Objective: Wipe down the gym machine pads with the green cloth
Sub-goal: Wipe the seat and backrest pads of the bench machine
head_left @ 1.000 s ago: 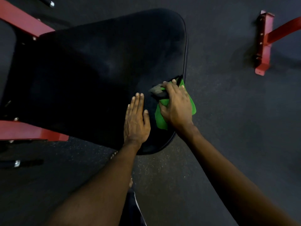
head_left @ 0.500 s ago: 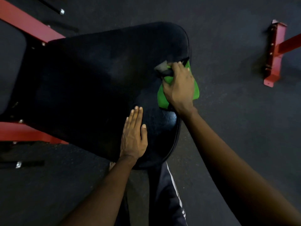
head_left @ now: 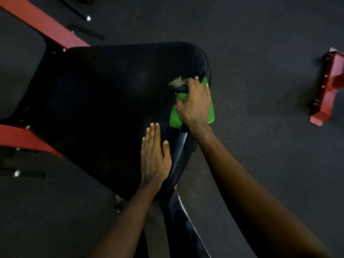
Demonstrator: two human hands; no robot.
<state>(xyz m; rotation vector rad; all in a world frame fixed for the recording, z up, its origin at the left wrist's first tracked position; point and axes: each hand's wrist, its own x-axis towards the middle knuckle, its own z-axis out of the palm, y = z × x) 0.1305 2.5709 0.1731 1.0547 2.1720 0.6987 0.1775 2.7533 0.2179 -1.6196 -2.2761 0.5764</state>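
A wide black pad (head_left: 104,101) of a gym machine fills the middle of the view, its rounded end towards me. My right hand (head_left: 194,105) presses a folded green cloth (head_left: 175,118) onto the pad's right edge, fingers closed over it. A torn grey flap (head_left: 176,83) of the pad cover sticks up just beyond the fingertips. My left hand (head_left: 153,155) lies flat on the pad near its near edge, fingers together, holding nothing.
Red steel frame bars (head_left: 46,27) run under the pad at the upper left and at the left edge (head_left: 24,138). Another red machine foot (head_left: 327,86) stands at the far right. Dark rubber floor (head_left: 260,43) surrounds everything. My trouser leg (head_left: 178,220) is below.
My right hand has slid the green cloth along the pad's right edge, away from my left hand and towards the far end. My left hand stays flat on the pad.
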